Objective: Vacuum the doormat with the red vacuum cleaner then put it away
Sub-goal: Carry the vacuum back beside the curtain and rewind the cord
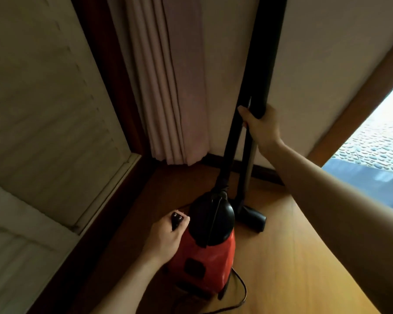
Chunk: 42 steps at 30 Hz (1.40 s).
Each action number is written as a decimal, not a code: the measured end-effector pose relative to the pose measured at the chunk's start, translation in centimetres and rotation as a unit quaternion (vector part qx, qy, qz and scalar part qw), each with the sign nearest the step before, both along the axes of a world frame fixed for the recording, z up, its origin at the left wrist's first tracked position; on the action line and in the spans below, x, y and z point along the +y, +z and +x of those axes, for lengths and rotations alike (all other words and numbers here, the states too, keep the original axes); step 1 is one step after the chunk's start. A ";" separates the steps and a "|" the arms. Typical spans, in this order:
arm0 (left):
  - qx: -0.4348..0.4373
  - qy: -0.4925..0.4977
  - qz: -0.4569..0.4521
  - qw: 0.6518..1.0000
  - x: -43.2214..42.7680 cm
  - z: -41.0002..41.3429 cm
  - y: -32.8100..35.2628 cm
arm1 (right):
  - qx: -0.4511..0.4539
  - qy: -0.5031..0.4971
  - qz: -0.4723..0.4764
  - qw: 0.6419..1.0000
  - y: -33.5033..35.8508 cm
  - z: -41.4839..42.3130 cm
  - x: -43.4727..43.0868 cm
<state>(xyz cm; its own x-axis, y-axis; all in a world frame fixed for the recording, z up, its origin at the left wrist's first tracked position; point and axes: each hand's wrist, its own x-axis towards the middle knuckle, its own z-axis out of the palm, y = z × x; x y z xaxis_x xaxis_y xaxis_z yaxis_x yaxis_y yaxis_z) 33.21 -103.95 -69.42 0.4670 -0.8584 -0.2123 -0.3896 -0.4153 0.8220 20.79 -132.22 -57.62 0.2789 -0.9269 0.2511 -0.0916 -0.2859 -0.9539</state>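
Head view looks down on a red plastic vacuum cleaner (204,257) with a glossy black domed top, standing on the honey-coloured wooden floor (293,257) in a corner of the room. Its casing lies just right of the left hand (166,236), which is close against the upper left side of the red body. That hand's fingers are curled and pinch a small black two-pronged plug (177,219), its metal prongs pointing up and away from the person. The right hand (260,125) is higher and farther off, above the cleaner, with its fingers wrapped round a thick matte black hose (268,53).

The cleaner's long axis runs from the person toward the wall, domed end farthest away. The hose stands nearly upright, leaning a little right as it rises out of the top edge. Below the right hand a narrower black length drops to the dome. A slim grey wand (247,159) runs down beside it to a flat black floor nozzle (253,216), which rests on the boards just right of the dome. A thin black cord (243,288) loops on the floor at the cleaner's near end.

A pale pink pleated curtain (168,87) hangs to the floor behind, beside a cream wall (327,53). A pale slatted panel (43,98) fills the left side, and pebbled ground (377,141) shows at the far right.
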 end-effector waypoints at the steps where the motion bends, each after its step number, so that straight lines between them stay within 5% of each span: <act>1: 0.004 -0.003 -0.005 1.000 0.2 -0.3 0.0 | 0.001 -0.006 0.005 1.000 0.3 0.1 0.5; 21: -0.020 0.034 -0.031 0.999 -3.5 1.2 -6.7 | -0.024 -0.025 -0.071 0.997 -3.7 -1.1 -0.8; 30: -0.058 -0.057 -0.020 0.996 -8.4 3.3 -7.1 | -0.043 -0.008 -0.076 0.996 -5.8 -0.6 -0.3; 37: 0.067 -0.122 0.022 0.990 -13.0 4.2 -6.4 | -0.065 0.020 -0.092 0.993 -5.7 -0.1 -1.2; 42: 0.011 -0.119 -0.006 0.993 -14.7 3.0 -5.7 | -0.096 0.023 -0.083 0.992 -6.1 0.5 -1.5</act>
